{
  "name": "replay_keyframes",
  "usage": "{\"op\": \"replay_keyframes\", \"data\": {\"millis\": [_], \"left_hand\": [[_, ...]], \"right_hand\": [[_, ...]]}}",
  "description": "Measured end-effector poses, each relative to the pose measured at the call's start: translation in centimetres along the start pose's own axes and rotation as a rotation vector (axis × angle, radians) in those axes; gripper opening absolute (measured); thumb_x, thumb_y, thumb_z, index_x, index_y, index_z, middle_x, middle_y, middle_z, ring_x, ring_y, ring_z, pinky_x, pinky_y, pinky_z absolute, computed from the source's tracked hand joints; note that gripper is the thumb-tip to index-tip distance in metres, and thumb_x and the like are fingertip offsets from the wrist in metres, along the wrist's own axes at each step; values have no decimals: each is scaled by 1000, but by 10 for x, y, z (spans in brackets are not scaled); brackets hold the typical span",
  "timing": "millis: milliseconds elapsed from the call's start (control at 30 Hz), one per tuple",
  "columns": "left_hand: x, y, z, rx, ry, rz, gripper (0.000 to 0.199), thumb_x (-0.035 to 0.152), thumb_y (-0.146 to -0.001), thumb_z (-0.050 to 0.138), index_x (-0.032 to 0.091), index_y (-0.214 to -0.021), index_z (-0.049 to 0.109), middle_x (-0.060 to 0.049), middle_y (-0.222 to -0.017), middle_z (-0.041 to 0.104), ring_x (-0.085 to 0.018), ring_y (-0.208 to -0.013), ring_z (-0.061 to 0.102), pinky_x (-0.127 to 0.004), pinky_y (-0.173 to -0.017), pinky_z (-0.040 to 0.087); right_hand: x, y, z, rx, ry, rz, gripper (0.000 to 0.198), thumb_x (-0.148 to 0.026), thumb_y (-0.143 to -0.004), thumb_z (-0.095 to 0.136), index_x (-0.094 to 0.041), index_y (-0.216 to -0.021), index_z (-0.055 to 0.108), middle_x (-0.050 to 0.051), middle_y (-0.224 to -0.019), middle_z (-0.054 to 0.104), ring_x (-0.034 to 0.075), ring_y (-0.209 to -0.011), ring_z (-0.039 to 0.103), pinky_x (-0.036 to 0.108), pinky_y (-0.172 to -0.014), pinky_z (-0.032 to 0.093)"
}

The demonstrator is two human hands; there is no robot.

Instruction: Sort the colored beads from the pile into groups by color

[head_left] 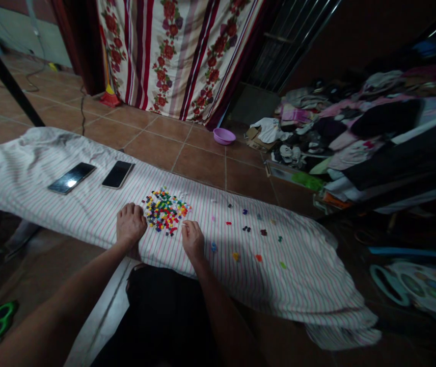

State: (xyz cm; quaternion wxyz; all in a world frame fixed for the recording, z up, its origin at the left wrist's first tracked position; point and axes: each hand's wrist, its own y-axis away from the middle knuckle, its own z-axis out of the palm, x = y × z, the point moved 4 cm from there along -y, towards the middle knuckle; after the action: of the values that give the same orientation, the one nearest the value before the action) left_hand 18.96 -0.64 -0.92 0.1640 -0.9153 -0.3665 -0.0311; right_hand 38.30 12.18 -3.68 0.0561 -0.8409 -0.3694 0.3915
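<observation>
A pile of small multicoloured plastic pieces (165,210) lies on a striped cloth (99,224). Resting on the cloth at the pile's left edge is my left hand (131,223), its fingers curled and nothing visible in them. My right hand (193,238) is at the pile's lower right, thumb and fingers pinched on a tiny whitish piece (185,225). To the right, small groups sorted by colour sit apart: blue pieces (214,246), yellow pieces (236,256), orange pieces (259,258), light green pieces (282,265), red pieces (228,223) and brown pieces (264,232), among others.
Two phones, one dark phone (72,178) and another phone (117,174), lie on the cloth at left. Beyond stand a purple basin (224,136), a floral curtain (175,56) and a red broom (110,97). Clothes (332,117) are heaped at right.
</observation>
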Motion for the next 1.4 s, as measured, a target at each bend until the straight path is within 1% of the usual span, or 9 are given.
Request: {"op": "replay_keyframes", "data": {"millis": [133, 233, 367, 567, 733, 900, 1167, 1267, 1400], "left_hand": [[0, 0, -1, 2, 22, 4, 28, 25, -87, 42, 15, -105, 60, -17, -117, 57, -31, -111, 49, -44, -92, 36], [-1, 0, 0, 1, 37, 2, 28, 24, -87, 42, 15, -106, 60, -17, -117, 57, -31, -111, 48, -45, -92, 36], [-2, 0, 2, 5, 29, 3, 28, 25, -87, 42, 15, -106, 60, -17, -117, 57, -31, -111, 48, -45, -93, 36], [-1, 1, 1, 16, 32, -1, 28, 25, -87, 42, 15, -105, 60, -17, -117, 57, -31, -112, 48, -45, -92, 36], [0, 1, -2, 2, 28, -1, 27, 24, -87, 41, 16, -104, 60, -16, -114, 58, -31, -110, 49, -45, -91, 37], [0, 1, -2, 3, 13, 4, 28, 26, -87, 40, 15, -104, 59, -16, -113, 57, -31, -110, 49, -44, -88, 37], [2, 1, -6, -1, -27, 6, 23, 28, -88, 38, 18, -98, 56, -14, -110, 58, -31, -109, 51, -42, -85, 37], [3, 1, -8, -6, -34, 7, 23, 28, -88, 38, 18, -98, 56, -14, -111, 58, -31, -109, 51, -42, -85, 37], [3, 1, -8, -17, -42, 6, 24, 28, -89, 38, 17, -99, 56, -14, -112, 57, -30, -109, 51, -41, -85, 37]], "right_hand": [[0, 0, 0, 18, 2, 11, 24, -22, -93, 42, -19, -98, 65, 8, -93, 64, 19, -83, 61, 30, -81, 49], [1, -1, -2, 39, -9, 35, 23, -20, -90, 44, -20, -97, 66, 7, -91, 65, 18, -81, 61, 30, -79, 50], [1, -4, -5, 30, -29, 46, 24, -17, -86, 44, -20, -95, 66, 6, -90, 65, 18, -81, 62, 29, -78, 51], [10, -11, -6, 49, -99, 48, 25, -16, -84, 44, -20, -94, 67, 6, -88, 67, 17, -77, 63, 29, -75, 52], [18, -19, -9, 60, -140, 56, 26, -14, -82, 45, -20, -92, 68, 6, -89, 67, 18, -80, 64, 30, -78, 54], [19, -27, -11, 75, -99, 98, 26, -11, -82, 46, -22, -91, 68, 5, -92, 67, 17, -84, 64, 30, -82, 53], [23, -43, -15, 81, -43, 140, 29, -11, -87, 45, -22, -101, 69, 6, -102, 67, 17, -91, 64, 29, -87, 52], [30, -51, -18, 106, -20, 135, 31, -10, -87, 45, -22, -102, 70, 6, -102, 67, 17, -95, 64, 29, -89, 51], [49, -66, -29, 135, 14, 152, 31, -10, -86, 45, -20, -100, 71, 7, -100, 68, 18, -97, 63, 29, -90, 49]]}}
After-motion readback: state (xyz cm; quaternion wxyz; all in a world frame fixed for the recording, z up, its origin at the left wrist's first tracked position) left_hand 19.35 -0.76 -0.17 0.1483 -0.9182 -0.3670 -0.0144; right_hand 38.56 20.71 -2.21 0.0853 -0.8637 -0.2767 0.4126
